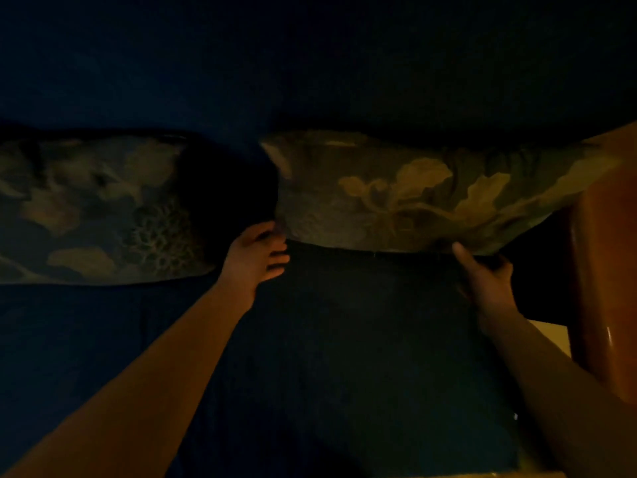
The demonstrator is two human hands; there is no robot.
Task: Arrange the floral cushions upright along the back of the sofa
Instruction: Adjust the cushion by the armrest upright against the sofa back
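Observation:
The scene is very dim. Two floral cushions lean against the dark blue sofa back point(310, 63). The right floral cushion point(413, 194) is held at its lower edge: my left hand point(256, 253) touches its lower left corner with fingers curled, and my right hand point(486, 274) grips its lower right edge with the thumb on the front. The left floral cushion point(96, 208) stands apart, untouched, its right side in deep shadow. A dark gap separates the two cushions.
The dark blue sofa seat point(344, 339) stretches below both cushions. A polished wooden armrest point(599, 270) rises at the right, close to my right forearm and the held cushion's right corner. A pale strip of floor shows beside it.

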